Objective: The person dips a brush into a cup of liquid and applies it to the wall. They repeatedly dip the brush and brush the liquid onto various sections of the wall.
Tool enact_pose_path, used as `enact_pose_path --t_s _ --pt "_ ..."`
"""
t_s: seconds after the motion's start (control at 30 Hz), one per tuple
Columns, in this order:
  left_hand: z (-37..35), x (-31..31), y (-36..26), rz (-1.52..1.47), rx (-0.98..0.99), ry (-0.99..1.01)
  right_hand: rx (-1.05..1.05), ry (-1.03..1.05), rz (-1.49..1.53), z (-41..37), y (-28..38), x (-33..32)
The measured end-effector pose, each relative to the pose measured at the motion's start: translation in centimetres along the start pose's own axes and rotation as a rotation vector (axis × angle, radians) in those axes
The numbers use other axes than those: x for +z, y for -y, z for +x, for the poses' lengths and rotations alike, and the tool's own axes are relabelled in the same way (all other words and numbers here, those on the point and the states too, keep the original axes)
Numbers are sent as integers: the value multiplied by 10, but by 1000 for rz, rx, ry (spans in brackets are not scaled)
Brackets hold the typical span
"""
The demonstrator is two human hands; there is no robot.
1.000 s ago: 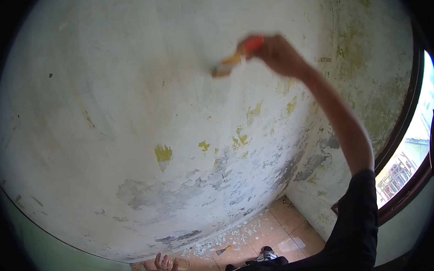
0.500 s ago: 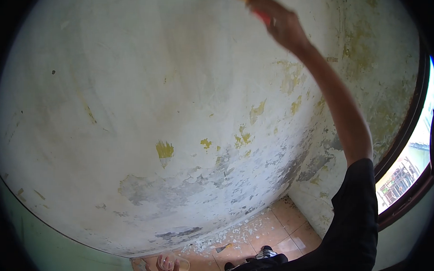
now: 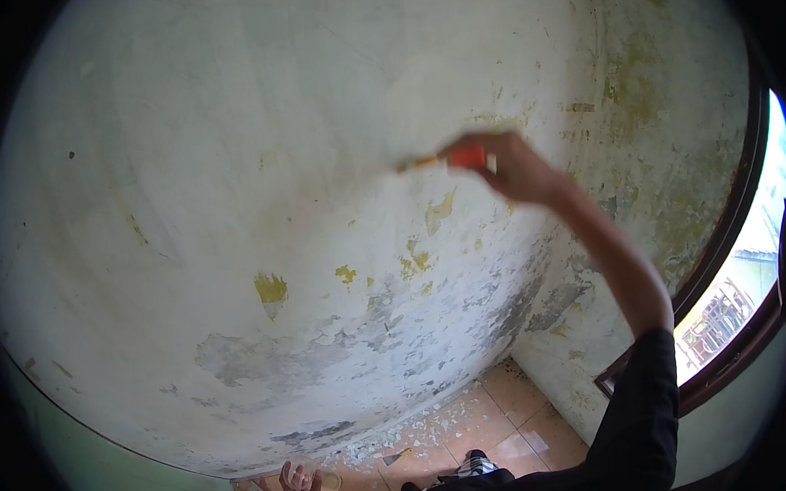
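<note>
My right hand (image 3: 508, 167) is closed round the red handle of a brush (image 3: 424, 163), whose pale end points left against the wall (image 3: 355, 97). The brush is blurred by motion. At the bottom edge, my left hand (image 3: 298, 482) has its fingers curled round a clear plastic cup (image 3: 300, 478). Yellow and grey patches of bare plaster show on the wall below the brush.
A scraper (image 3: 396, 456) lies on the tiled floor (image 3: 473, 421) among pale flakes of paint. My feet stand near it. At the right is a dark-framed window (image 3: 729, 300), next to a stained side wall (image 3: 656, 151).
My right hand has come down the wall with the brush, from the top edge to the upper middle. My left hand stays low with the cup. The view has shifted slightly.
</note>
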State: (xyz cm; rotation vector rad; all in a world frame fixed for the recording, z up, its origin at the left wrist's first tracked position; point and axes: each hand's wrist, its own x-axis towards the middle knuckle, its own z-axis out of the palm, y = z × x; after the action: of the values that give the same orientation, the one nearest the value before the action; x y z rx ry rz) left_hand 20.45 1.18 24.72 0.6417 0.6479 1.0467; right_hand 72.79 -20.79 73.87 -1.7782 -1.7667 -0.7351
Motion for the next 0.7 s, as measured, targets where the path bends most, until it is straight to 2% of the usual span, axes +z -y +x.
enact_pose_path --t_s 0.03,0.07,0.1,0.17,0.23,0.33,0.4,0.43,0.5,0.53,0.57,0.6,0.63,0.67,0.7 --pt "-13 15 3 427 203 89 75 15 -72 25 -7 -22" --pt "-15 16 6 428 201 91 223 -34 104 53 -1 -44" --pt "-15 15 11 377 185 13 160 -106 224 74 -12 -60" --pt "-15 19 13 319 178 -72 168 -177 241 111 -20 -98" --pt "-23 25 8 -7 41 -247 179 -248 133 133 3 -135" --pt "-38 42 11 100 165 -248 101 -348 232 153 -8 -157" --pt "-50 54 13 224 269 -237 29 -645 28 152 -2 -151" --pt "-55 59 12 286 318 -231 32 -641 29 145 -10 -146" --pt "-60 73 0 216 264 -250 -364 -650 -335 124 -41 -123" --pt "-61 76 -4 142 212 -266 -343 -575 -409 108 -43 -106" --pt "-58 68 -2 144 210 -269 -250 -580 -536 93 -77 -81" --pt "-51 52 2 283 245 -208 -321 -502 -553 77 -79 -54" --pt "-40 34 8 420 281 -145 -228 -528 -544 56 -105 -18" --pt "-29 16 15 556 317 -80 -523 -483 -740 35 -87 -11" --pt "-20 3 19 695 355 -15 -539 -495 -708 13 -100 18"
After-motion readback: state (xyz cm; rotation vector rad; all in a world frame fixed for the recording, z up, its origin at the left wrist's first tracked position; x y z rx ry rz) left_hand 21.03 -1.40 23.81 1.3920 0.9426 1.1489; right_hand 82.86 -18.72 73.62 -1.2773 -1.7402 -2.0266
